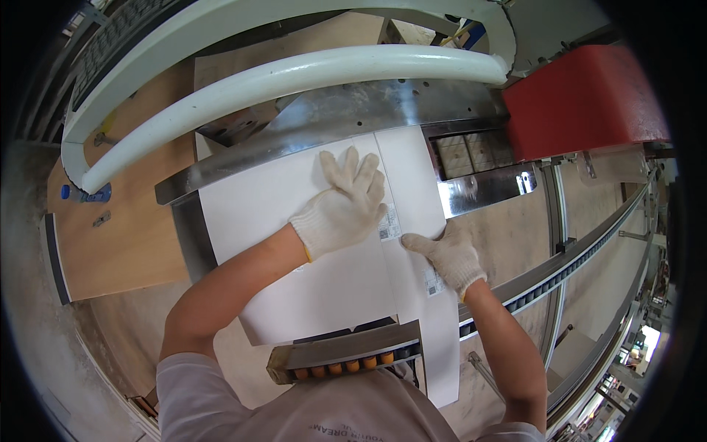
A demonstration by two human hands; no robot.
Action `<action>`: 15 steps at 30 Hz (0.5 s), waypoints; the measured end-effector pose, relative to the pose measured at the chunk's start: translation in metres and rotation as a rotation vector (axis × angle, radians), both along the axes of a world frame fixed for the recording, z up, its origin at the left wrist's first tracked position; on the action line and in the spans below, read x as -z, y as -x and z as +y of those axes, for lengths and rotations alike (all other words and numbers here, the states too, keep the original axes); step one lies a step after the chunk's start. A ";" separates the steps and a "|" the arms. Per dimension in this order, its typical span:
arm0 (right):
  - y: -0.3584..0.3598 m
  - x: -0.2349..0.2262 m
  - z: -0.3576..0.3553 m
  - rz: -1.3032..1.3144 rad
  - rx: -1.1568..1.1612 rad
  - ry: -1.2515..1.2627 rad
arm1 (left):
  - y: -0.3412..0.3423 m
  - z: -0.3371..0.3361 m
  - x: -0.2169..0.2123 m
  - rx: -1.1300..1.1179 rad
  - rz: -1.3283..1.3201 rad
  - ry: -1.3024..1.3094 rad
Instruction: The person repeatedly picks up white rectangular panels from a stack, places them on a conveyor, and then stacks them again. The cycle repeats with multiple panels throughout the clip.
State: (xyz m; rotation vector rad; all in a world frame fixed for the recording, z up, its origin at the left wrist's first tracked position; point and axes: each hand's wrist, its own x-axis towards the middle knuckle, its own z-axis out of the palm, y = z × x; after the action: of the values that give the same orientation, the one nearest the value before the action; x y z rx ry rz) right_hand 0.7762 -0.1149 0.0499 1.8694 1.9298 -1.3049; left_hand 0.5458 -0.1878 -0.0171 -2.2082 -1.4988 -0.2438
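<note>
Head camera is looking straight down on a person who is pressing a flat white carton blank [317, 250] onto a machine bed at the centre of the frame. Left hand [343, 204], gloved, is lying spread and flat on the blank, gripping nothing. Right hand [449, 255], also gloved, is resting open along the narrow right-hand flap [420, 184], fingers pointing left toward the crease. A curved steel guide [331, 121] is crossing the blank's upper edge under white tubular rails [294, 74]; a red housing [582, 99] is sitting at upper right. To my eye the fingertips are lying close to that guide, so a sudden feed could nip them, and uneven pressure could skew the sheet.
</note>
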 end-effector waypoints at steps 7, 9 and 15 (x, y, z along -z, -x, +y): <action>-0.016 0.004 -0.003 -0.097 0.005 -0.211 | -0.016 0.001 -0.008 0.050 0.121 -0.075; -0.012 0.005 -0.005 -0.149 -0.087 -0.168 | -0.012 -0.004 -0.009 0.023 0.198 -0.129; 0.001 -0.007 -0.019 -0.056 -0.075 -0.057 | -0.003 -0.022 -0.011 0.043 0.199 -0.101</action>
State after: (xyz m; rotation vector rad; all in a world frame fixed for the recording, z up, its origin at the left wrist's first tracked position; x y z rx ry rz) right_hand 0.7751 -0.1334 0.0570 1.8195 2.0086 -1.1752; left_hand 0.5490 -0.2096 -0.0065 -2.1180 -1.3051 -0.1075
